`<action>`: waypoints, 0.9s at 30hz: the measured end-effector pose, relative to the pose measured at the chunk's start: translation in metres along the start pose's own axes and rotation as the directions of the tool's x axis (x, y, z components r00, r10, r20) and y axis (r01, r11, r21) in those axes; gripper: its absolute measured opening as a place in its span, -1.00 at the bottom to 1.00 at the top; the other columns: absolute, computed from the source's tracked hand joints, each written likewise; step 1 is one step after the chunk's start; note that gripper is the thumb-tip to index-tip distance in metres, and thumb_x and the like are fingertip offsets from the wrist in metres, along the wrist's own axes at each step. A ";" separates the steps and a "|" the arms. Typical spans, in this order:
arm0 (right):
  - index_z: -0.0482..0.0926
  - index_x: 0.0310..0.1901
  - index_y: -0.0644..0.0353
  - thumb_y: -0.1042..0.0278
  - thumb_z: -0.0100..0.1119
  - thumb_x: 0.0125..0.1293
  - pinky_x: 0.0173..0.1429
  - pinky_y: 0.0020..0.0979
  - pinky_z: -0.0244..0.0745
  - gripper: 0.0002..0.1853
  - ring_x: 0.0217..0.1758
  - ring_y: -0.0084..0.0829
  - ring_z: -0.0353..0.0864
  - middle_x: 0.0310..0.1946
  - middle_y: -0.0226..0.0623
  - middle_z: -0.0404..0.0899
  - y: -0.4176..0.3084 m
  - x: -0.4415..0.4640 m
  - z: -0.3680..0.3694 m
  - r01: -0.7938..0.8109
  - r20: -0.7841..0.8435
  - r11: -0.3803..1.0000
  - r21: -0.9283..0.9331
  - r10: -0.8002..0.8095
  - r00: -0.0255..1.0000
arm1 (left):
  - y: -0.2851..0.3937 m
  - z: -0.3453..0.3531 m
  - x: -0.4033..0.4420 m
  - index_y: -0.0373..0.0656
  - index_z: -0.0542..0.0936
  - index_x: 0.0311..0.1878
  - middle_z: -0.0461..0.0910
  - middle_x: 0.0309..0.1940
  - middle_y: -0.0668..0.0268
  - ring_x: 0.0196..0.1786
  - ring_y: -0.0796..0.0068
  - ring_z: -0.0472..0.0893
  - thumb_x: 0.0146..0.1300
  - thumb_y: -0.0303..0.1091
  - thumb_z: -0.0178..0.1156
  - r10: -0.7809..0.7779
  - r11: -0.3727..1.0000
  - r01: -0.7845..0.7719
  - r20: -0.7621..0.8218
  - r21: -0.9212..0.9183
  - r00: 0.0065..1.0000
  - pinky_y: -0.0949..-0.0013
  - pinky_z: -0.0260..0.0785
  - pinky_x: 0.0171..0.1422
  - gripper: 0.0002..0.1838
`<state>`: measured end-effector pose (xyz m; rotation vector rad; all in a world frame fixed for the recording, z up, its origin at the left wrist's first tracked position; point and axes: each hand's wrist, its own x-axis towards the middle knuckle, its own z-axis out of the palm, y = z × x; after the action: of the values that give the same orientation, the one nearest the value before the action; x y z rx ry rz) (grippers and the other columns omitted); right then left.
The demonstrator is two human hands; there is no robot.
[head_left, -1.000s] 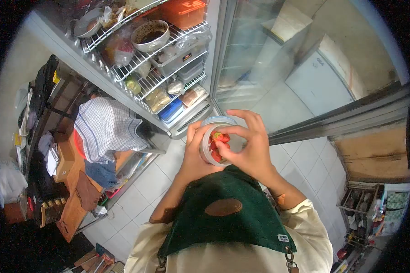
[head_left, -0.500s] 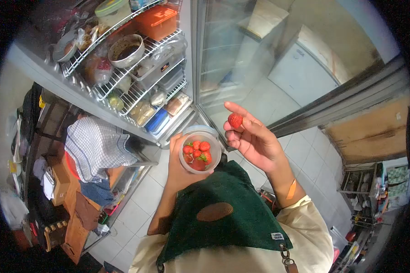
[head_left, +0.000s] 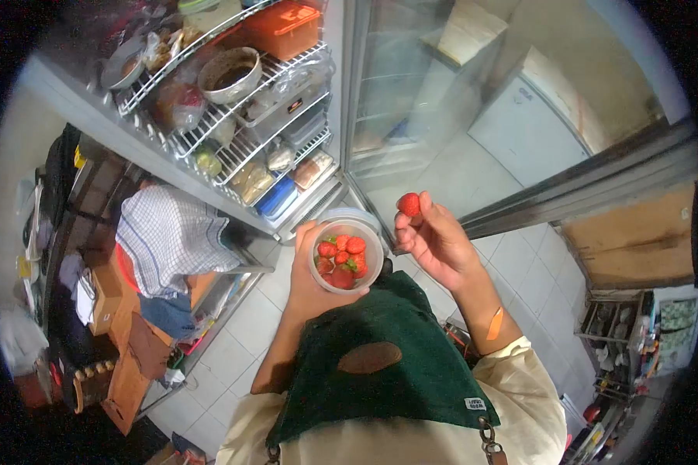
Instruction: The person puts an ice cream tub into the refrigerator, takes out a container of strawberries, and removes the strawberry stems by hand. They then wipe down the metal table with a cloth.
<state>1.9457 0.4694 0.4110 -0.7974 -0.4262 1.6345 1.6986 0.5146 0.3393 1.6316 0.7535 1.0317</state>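
My left hand (head_left: 309, 280) is wrapped round a clear plastic tub (head_left: 374, 260), held in front of the green apron (head_left: 395, 341). Several red strawberries (head_left: 343, 277), some with green leaves, lie inside the tub. To the right and slightly higher, my right hand (head_left: 442, 246) pinches a single strawberry (head_left: 409, 204) between thumb and fingers. That strawberry is apart from the tub. Behind the tub's rim shows a pale round edge, perhaps a lid; my fingers hide part of the tub's left side.
An open fridge with wire shelves (head_left: 244, 159) stands ahead on the left, holding an orange box (head_left: 283, 29), a bowl (head_left: 230, 75) and bags. Its glass door (head_left: 411, 101) swings out to the right. A checkered cloth (head_left: 174, 240) covers something on the left table.
My right hand has curled its fingers in more round the strawberry, which has shifted slightly right. The tub sits about where it was, and the view has turned a little.
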 end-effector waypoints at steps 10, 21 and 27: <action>0.61 0.06 0.19 -0.04 0.19 0.66 -0.09 -0.48 0.61 -0.61 -0.22 -0.51 0.72 -0.19 -0.26 0.78 -0.004 -0.006 0.004 0.094 0.007 0.946 -0.309 -0.097 0.995 | 0.005 -0.006 0.002 -0.15 0.53 0.38 0.46 0.33 0.15 0.46 0.15 0.41 -0.35 -0.28 0.81 0.076 0.997 -0.077 0.039 0.030 0.996 0.11 0.27 0.57 0.07; 0.73 0.02 0.17 0.32 0.41 0.44 -0.14 -0.28 0.62 -0.80 -0.26 -0.22 0.73 -0.17 -0.19 0.77 -0.020 -0.024 0.062 0.454 0.430 0.113 -0.884 -0.186 0.883 | 0.013 0.009 0.007 -0.10 0.53 0.39 0.42 0.32 0.16 0.46 0.14 0.41 -0.32 -0.30 0.81 0.174 0.984 -0.178 0.135 0.017 0.976 0.12 0.36 0.52 0.06; 0.76 0.04 0.10 0.28 0.45 0.39 -0.20 -0.27 0.60 -0.76 -0.30 -0.21 0.73 -0.23 -0.22 0.75 -0.020 -0.028 0.064 0.473 0.482 -0.112 -0.874 -0.072 0.873 | 0.012 0.012 0.003 -0.12 0.52 0.41 0.41 0.32 0.14 0.46 0.11 0.41 -0.30 -0.30 0.80 0.183 0.983 -0.186 0.147 0.008 0.972 0.09 0.36 0.51 0.06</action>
<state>1.9161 0.4566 0.4765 -1.3850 -2.1049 0.6777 1.7106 0.5083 0.3503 1.8001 0.5243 1.0232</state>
